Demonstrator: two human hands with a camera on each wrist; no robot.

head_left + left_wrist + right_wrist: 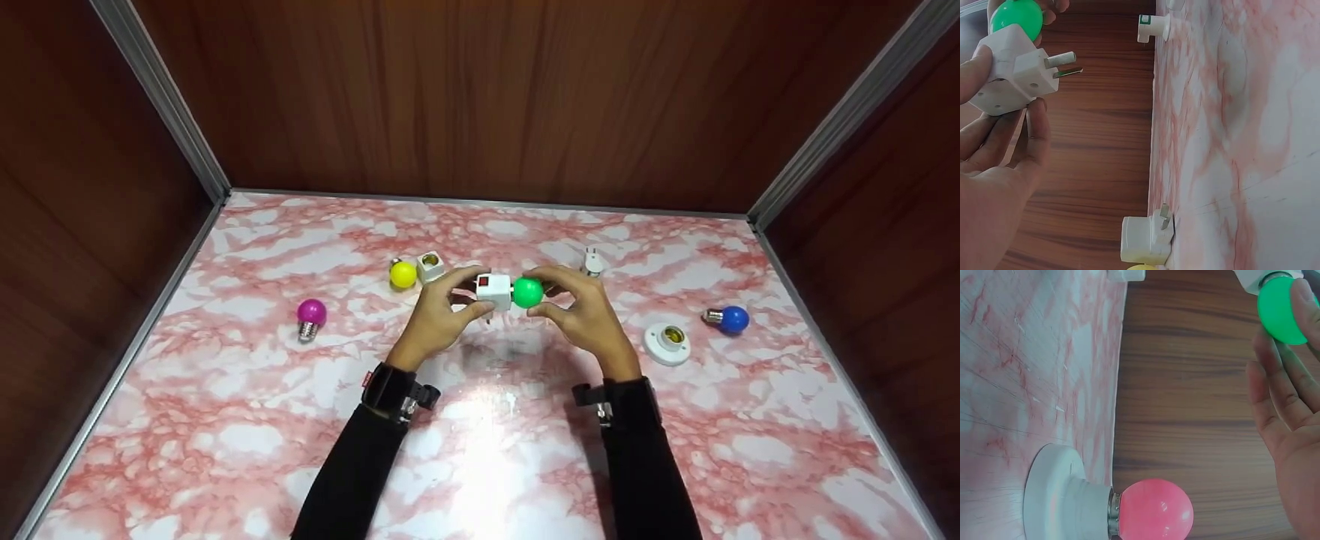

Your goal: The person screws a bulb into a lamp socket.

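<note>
Both hands work together above the pink-and-white counter (262, 442). Left hand (442, 311) grips a white plug socket (493, 294) between thumb and fingers, its red switch (484, 281) facing up, metal prongs (1061, 59) pointing down. Right hand (589, 315) pinches a green bulb (528, 292) by its globe, thumb one side, fingers the other. Bulb lies sideways, base at the socket's mouth, a strip of metal showing between; cannot tell how far in it sits. Behind the left hand: a white cube socket (430, 271), opening up, with a yellow bulb (403, 274) just beside it. Further left, a purple bulb (311, 313), base toward the person. Beyond the right hand, a white plug (592, 262), partly covered by that hand. To the right, a round white holder (660, 349) with a blue bulb (735, 320) near it, base pointing left. Right wrist view has a pink bulb (1157, 511) seated in a round base (1053, 495); cannot place it in the head view.
</note>
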